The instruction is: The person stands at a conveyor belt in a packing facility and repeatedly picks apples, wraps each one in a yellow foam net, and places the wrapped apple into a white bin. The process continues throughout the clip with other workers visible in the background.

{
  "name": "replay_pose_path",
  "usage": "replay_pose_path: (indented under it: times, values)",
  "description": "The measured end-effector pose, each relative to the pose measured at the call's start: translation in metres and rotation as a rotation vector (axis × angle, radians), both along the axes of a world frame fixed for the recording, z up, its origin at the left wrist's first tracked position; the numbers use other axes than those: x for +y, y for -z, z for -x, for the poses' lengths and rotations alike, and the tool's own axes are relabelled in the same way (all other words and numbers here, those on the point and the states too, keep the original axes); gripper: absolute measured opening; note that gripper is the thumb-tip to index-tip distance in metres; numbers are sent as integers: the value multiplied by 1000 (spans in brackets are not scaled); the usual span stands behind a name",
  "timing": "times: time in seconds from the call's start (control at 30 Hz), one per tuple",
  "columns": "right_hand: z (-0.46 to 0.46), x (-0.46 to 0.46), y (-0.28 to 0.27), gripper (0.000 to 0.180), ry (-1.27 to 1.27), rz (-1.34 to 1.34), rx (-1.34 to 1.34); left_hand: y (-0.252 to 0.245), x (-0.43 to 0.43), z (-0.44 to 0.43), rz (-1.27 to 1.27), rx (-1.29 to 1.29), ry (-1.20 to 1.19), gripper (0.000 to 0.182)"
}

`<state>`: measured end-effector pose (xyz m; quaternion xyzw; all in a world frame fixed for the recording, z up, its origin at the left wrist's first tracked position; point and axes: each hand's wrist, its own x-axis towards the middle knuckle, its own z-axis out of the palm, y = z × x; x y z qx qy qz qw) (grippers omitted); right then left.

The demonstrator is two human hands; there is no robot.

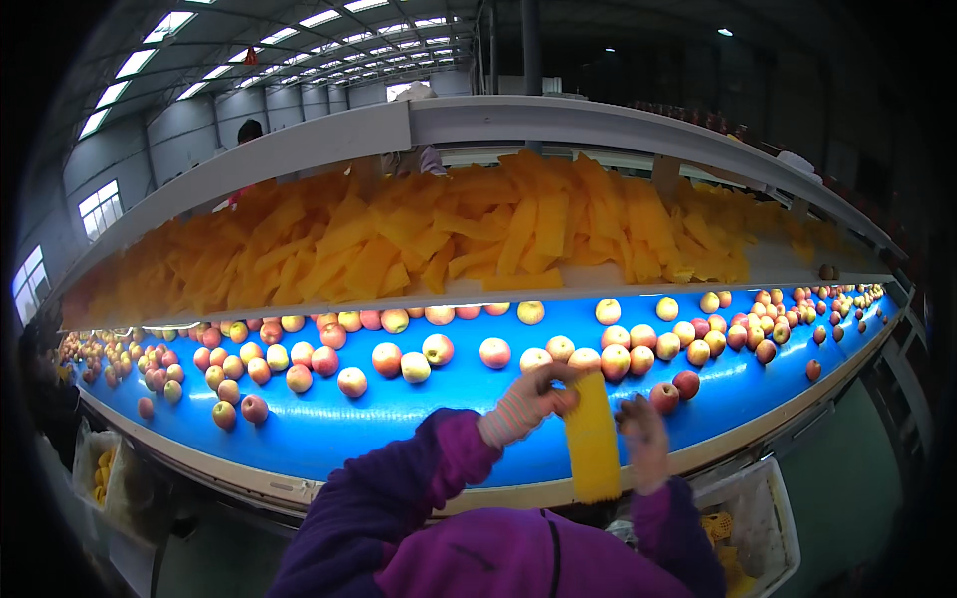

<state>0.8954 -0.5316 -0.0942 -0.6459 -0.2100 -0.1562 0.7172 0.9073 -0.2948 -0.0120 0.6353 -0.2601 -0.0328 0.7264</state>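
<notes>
My left hand (529, 404) pinches the top end of a yellow foam net sleeve (592, 441), which hangs flat in front of me over the near edge of the belt. Just right of the sleeve is my right hand (643, 441), slightly blurred, its fingers bent and apart with nothing seen between them. Beyond my hands, red and yellow apples (615, 362) lie scattered across a blue conveyor belt (448, 404). One apple is partly hidden behind the top of the sleeve.
Above the belt, a white shelf (598, 275) bears a heap of yellow foam sleeves (419, 232). A white crate (770, 516) with some netting stands low at my right. Another lined crate (90, 456) stands at the left. A wooden rail (523, 496) edges the belt. A person's head (250, 131) shows behind the shelf.
</notes>
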Motion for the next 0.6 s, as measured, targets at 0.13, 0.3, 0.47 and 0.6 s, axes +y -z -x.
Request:
replay_pose_path:
  times: [0.13,0.3,0.47,0.6]
  values:
    - [13,65,6,38,-310,-121,224,49,-7,23,14,191,45,44]
    - [10,94,29,33,-352,-284,497,90,27,17,-375,-109,-259,22]
    - [-17,115,60,28,-566,-392,410,103,45,9,-548,-583,-558,21]
    - [-19,123,73,19,-488,-310,537,100,61,13,-149,-320,-394,21]
